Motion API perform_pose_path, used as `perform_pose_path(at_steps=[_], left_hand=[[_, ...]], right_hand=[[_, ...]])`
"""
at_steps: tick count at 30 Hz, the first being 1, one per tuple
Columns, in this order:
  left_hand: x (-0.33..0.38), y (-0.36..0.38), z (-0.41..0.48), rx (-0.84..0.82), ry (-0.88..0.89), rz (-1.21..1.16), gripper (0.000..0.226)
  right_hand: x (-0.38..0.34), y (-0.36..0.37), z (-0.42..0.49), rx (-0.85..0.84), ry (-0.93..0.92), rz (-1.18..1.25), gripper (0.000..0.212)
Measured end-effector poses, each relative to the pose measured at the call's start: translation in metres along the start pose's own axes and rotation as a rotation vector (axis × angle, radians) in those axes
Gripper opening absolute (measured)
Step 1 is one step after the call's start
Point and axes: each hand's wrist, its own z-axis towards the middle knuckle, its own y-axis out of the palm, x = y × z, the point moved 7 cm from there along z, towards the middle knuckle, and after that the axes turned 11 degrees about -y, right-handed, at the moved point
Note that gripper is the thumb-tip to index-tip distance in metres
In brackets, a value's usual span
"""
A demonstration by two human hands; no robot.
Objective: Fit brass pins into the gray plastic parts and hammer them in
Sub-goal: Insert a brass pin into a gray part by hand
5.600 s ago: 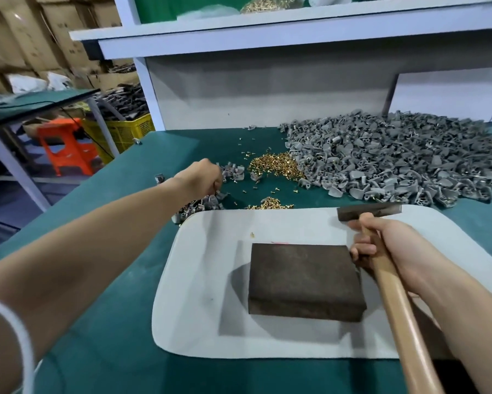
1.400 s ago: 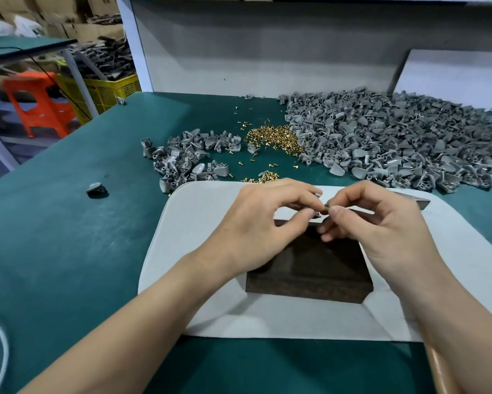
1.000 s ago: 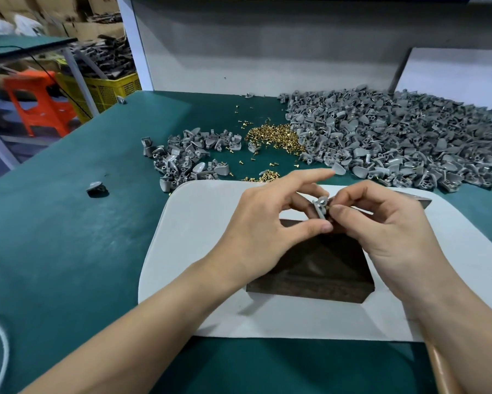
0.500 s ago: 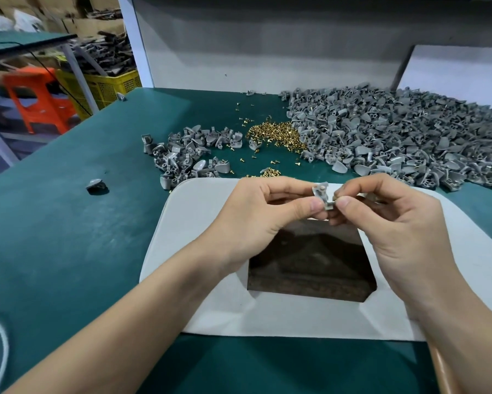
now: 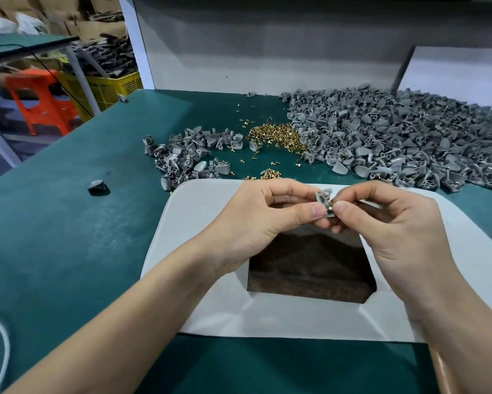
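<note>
Your left hand (image 5: 256,220) has its grip closed to a pinch: thumb and forefinger hold a gray plastic part (image 5: 322,198) up in the air, above the far edge of the dark block (image 5: 310,265). Your right hand (image 5: 395,231) meets it from the right, its grip narrowed to thumb and forefinger tips at the part's lower right corner. A brass pin (image 5: 330,207) shows there between those tips, touching the part. How deep it sits, you cannot tell. Another brass head shows at the part's top edge. The other fingers of both hands are curled underneath.

The block rests on the white mat (image 5: 210,280) on the green counter (image 5: 68,237). Beyond the mat lie the loose brass pins (image 5: 276,136), with a small heap of gray parts (image 5: 188,155) to their left and a large heap of gray parts (image 5: 395,137) to their right. A wooden handle (image 5: 440,373) shows at the near right, by your right forearm.
</note>
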Motion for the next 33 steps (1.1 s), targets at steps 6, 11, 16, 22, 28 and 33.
perform_pose_path(at_steps=[6,11,16,22,28,33], left_hand=[[0.0012,0.0014,-0.0004,-0.003,0.013,0.026,0.017],[0.0019,0.0015,0.0003,-0.011,0.022,0.041,0.017],[0.0010,0.0021,0.0002,-0.016,0.024,0.045,0.012],[0.0018,0.0019,-0.0008,0.015,0.042,0.080,0.011],[0.0019,0.0024,-0.0020,0.035,0.051,0.067,0.010],[0.0020,0.0025,-0.0018,0.032,0.047,0.067,0.011]], right_hand=[[-0.0003,-0.0004,-0.0010,-0.021,-0.009,-0.048,0.009],[-0.0004,-0.0017,-0.0008,-0.047,-0.016,-0.088,0.012],[0.0015,-0.0018,0.0000,-0.061,-0.015,-0.126,0.022],[0.0026,-0.0010,-0.0003,-0.094,-0.032,-0.171,0.031],[0.0033,-0.0009,0.0000,-0.094,-0.047,-0.142,0.031],[0.0051,-0.0009,0.0001,-0.077,-0.051,-0.132,0.028]])
